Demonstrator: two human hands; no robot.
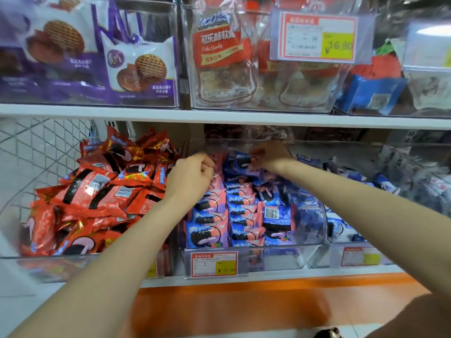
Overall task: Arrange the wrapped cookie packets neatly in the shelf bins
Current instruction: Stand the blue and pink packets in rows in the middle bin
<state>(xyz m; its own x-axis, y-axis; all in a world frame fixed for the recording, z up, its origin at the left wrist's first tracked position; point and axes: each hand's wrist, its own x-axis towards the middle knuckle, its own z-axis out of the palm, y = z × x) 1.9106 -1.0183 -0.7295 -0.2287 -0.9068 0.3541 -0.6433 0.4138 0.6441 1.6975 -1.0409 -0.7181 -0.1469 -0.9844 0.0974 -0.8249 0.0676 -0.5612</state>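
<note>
I read ¥16.80 on the upper price tag (pixel 319 36), 可乐味软 on the red candy bag (pixel 214 45), 奥利奥 on the blue cookie packets (pixel 205 232).

Blue-pink cookie packets (pixel 234 211) stand in upright rows in the clear middle bin (pixel 314 250); red packets (pixel 97 191) heaped left.

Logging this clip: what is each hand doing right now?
Left hand: pinching a pink packet.
Right hand: gripping a blue packet.

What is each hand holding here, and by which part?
The left hand pinches a pink packet by its top edge; the right hand pinches a blue packet by its right end. Both blurred.
</note>
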